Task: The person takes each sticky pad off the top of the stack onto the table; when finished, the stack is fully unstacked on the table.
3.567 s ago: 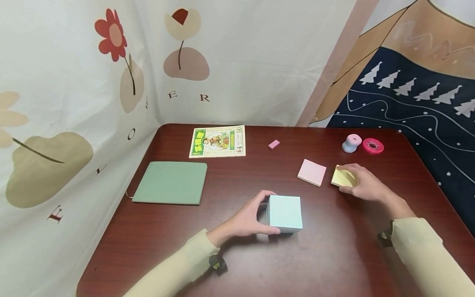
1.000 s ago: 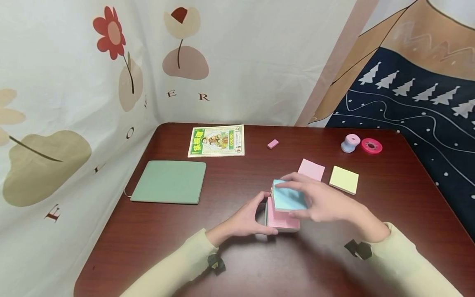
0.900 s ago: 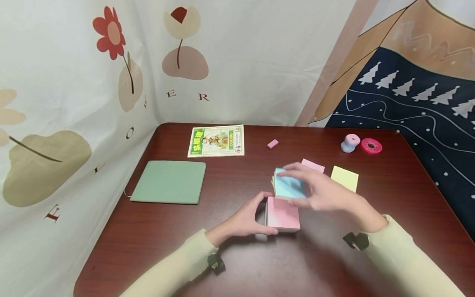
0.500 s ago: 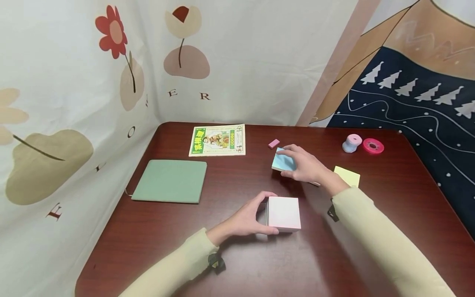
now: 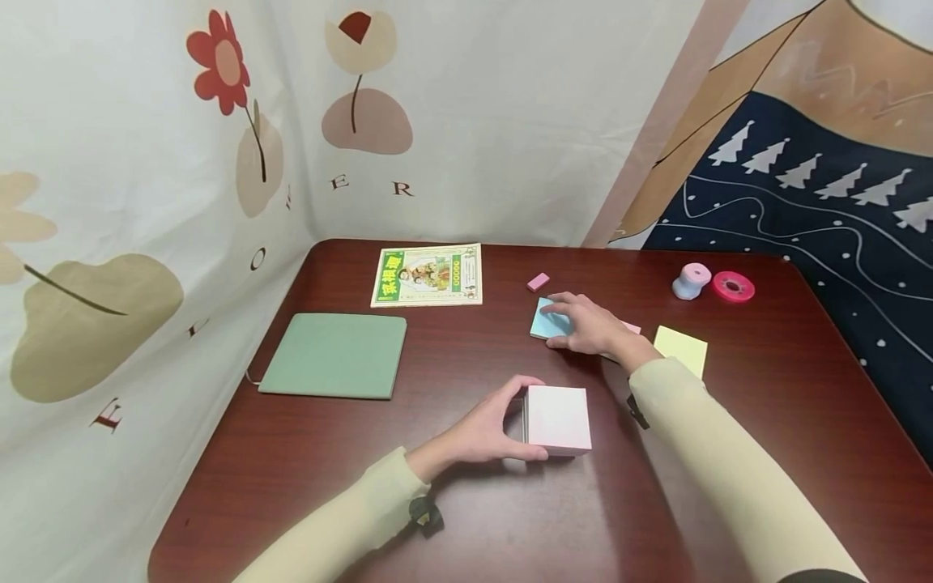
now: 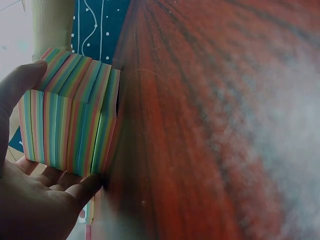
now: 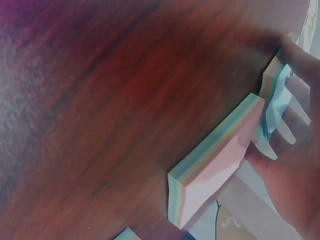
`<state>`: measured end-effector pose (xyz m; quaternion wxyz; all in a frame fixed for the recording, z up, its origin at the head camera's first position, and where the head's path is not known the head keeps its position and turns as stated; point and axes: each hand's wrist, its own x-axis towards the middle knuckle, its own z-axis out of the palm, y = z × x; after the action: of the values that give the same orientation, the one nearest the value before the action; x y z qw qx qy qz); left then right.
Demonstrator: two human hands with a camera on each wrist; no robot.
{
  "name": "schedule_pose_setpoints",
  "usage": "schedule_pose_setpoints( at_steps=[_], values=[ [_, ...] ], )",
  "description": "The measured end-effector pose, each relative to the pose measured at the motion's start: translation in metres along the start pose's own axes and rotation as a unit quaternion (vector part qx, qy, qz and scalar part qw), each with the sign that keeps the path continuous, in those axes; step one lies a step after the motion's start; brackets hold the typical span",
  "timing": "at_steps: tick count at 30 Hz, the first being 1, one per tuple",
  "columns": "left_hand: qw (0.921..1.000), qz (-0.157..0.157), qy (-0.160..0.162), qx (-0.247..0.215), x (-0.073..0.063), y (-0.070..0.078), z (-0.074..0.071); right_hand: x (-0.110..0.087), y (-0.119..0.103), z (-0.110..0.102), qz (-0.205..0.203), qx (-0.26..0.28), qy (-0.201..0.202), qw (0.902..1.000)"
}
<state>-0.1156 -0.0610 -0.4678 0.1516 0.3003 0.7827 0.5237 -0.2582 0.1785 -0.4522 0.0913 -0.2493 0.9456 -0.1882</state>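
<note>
My left hand (image 5: 484, 427) grips a stack of square pads (image 5: 558, 419), its axis vertical, pale face up; my right hand (image 5: 587, 325) grips a square blue pad (image 5: 548, 325), face up, slightly askew.

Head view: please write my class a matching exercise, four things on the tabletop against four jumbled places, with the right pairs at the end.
Things
1. blue pad
2. stack of pads
3. green notebook
4. bright pink disc

Places
A. front-left of the illustrated booklet
B. touched by the right hand
C. beside the pink-topped spool
D. held by the left hand

Right pairs: 1-B, 2-D, 3-A, 4-C
</note>
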Motion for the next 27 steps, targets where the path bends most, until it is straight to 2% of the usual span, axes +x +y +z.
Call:
schedule_pose_setpoints(
  at_steps=[6,10,15,18,22,27],
  values=[
    [1.0000,0.001,0.000,0.002,0.001,0.000,0.000,-0.002,-0.004,-0.004,0.010,0.002,-0.012,0.9999],
    [1.0000,0.001,-0.002,0.000,0.001,0.000,0.000,-0.008,-0.010,-0.009,0.004,-0.001,-0.005,1.0000],
    [1.0000,-0.002,-0.008,-0.004,0.000,-0.001,0.002,-0.026,-0.030,-0.018,-0.048,0.017,0.022,0.9985],
    [1.0000,-0.005,-0.006,-0.001,0.000,-0.001,0.002,-0.042,-0.047,-0.024,-0.096,0.028,0.032,0.9944],
    [0.9999,-0.005,-0.006,0.009,0.000,0.000,0.001,-0.067,-0.067,-0.028,-0.141,0.048,0.033,0.9883],
    [0.9996,0.004,-0.009,0.026,0.001,0.001,0.000,-0.097,-0.084,-0.023,-0.173,0.048,0.036,0.9831]
  ],
)
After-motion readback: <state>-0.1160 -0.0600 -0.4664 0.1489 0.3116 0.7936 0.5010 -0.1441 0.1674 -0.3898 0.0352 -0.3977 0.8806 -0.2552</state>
